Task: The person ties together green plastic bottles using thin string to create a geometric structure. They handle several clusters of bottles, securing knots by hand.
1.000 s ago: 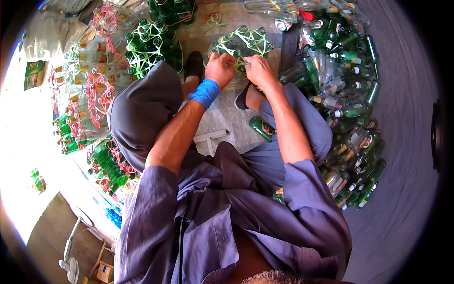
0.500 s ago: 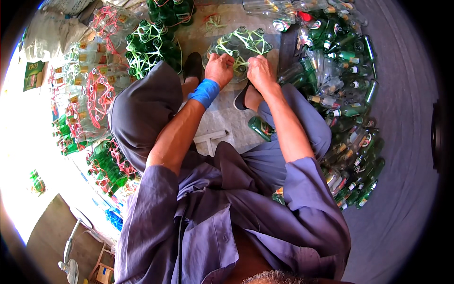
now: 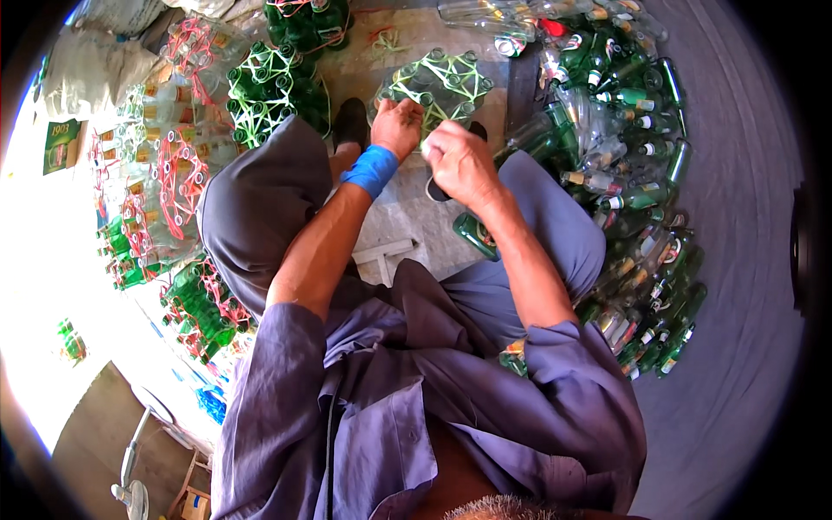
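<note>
In front of me stands a round bundle of clear bottles, their necks laced together by a pale green plastic strap (image 3: pixel 461 85). My left hand (image 3: pixel 397 128), with a blue wrap (image 3: pixel 371 170) round its wrist, is closed at the bundle's near left edge, its fingertips on the strap. Lower and to the right, my right hand (image 3: pixel 461 163) is curled into a fist just off the bundle. A strand of strap seems to run to its thumb side; its inner fingers are hidden.
Strapped green bottles (image 3: pixel 263 91) stand at the left, beside clear ones tied with red strap (image 3: pixel 180 182). Loose bottles (image 3: pixel 641 201) lie heaped along my right. A single green bottle (image 3: pixel 472 230) lies by my right leg, and a flat bar (image 3: pixel 384 251) is on the floor.
My right hand has drawn back from the bundle's edge toward me and slightly left, turning into a fist. The left hand has stayed almost where it was at the strap.
</note>
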The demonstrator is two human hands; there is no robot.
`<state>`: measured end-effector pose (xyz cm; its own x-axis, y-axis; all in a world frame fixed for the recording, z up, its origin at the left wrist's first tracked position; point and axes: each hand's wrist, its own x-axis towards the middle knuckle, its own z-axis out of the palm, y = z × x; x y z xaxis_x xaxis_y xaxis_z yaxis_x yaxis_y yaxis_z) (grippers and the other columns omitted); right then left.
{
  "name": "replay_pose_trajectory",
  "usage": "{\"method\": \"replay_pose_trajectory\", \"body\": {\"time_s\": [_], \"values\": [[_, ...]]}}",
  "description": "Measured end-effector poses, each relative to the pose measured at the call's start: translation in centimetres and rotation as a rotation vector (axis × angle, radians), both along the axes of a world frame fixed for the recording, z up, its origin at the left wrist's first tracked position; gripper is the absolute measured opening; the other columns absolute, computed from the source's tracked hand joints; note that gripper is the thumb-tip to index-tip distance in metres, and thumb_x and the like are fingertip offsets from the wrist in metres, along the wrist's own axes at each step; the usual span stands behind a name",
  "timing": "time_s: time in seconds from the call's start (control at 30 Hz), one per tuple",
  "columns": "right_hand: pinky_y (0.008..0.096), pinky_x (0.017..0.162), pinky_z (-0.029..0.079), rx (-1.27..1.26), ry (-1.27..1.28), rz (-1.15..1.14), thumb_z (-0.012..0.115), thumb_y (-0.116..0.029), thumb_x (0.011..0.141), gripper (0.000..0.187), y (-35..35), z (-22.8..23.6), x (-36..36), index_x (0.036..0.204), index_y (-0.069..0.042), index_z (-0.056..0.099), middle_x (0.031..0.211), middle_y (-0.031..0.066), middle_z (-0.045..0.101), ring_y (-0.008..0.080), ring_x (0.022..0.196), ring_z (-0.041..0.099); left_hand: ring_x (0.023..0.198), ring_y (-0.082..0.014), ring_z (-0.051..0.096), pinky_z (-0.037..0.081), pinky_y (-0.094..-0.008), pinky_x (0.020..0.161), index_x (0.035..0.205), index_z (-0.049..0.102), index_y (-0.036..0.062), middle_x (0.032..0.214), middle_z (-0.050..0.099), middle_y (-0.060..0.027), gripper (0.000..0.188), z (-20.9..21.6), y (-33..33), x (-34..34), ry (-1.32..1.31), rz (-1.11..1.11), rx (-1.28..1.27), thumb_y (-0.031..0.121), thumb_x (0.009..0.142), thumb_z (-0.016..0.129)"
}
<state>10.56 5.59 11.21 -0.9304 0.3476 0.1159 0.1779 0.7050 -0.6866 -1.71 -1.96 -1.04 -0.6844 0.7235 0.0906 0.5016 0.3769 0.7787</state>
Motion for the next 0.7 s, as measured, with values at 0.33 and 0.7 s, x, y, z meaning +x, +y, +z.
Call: {"method": "replay_pose_trajectory", "body": {"time_s": [0.33,0.7], "values": [[0.0244,0.052,0.042,-1.237,0.185,-0.527,0.058,-0.022,0.089,0.021,-0.8,-5.6,0.2,0.075,-0.006,0.059,0.07,0.0024,0.058,0.0108,0.061,0.054,0.086,-0.0266,0.058,0.047,-0.0362,0.081,0.094,0.067,0.0097,0.084,0.069,-0.0035,0.022,1.2,-0.2,-0.8,-0.069,-0.09,0.012,0.011,0.073,0.061],[0.0239,0.036,0.022,-1.639,0.079,-1.011,0.066,-0.02,0.083,0.016,-2.0,-13.5,1.8,0.078,-0.013,0.052,0.057,-0.0037,0.041,0.0079,0.042,0.034,0.091,-0.0284,0.06,0.048,-0.037,0.083,0.096,0.064,0.0096,0.089,0.07,-0.0037,0.023,2.0,1.0,-0.3,0.198,-0.168,-0.289,0.011,0.072,0.064]]}}
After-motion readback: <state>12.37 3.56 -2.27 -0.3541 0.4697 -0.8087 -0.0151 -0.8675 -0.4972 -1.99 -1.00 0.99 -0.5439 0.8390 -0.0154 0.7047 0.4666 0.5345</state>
